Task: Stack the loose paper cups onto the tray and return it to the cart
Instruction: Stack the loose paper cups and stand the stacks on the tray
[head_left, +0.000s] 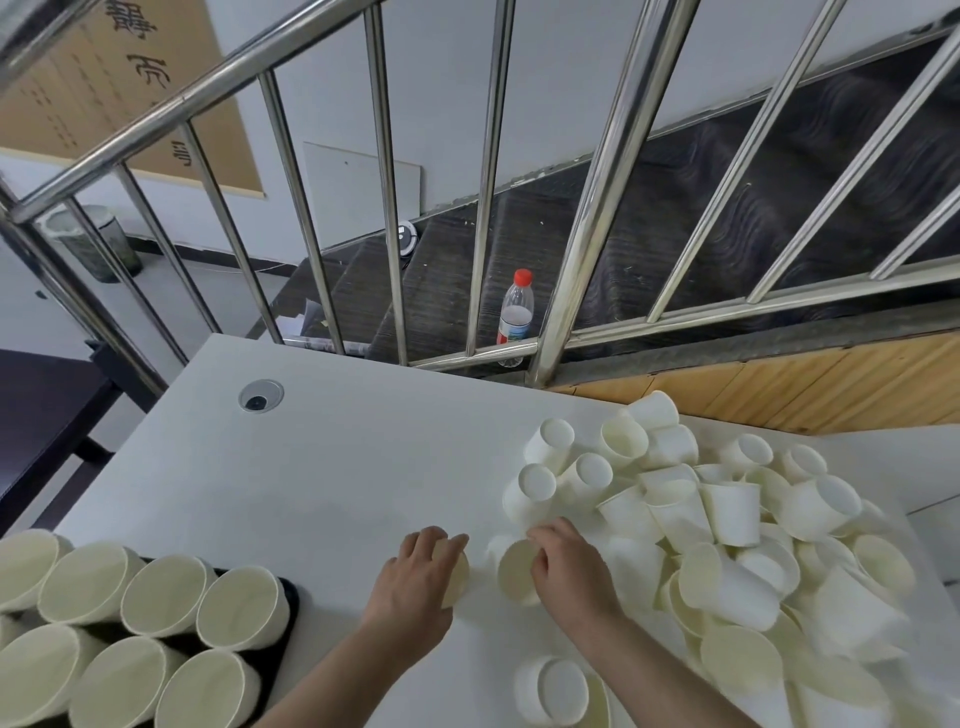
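Note:
A big heap of loose white paper cups (727, 530) covers the right side of the white table (337, 467). My left hand (415, 577) grips one cup (457, 577) lying on its side near the table's middle. Just to its right, my right hand (566, 566) holds another cup (517, 571) at the heap's left edge, its mouth turned toward the left-hand cup. A black tray (292, 597) at the lower left carries several upright stacks of cups (156, 623). No cart is in view.
A steel stair railing (488, 208) runs along the table's far edge, with dark stairs behind it. A plastic bottle with a red cap (515, 312) stands beyond the bars. A round cable hole (261, 396) sits in the table's far left. One cup (556, 691) lies near my right forearm.

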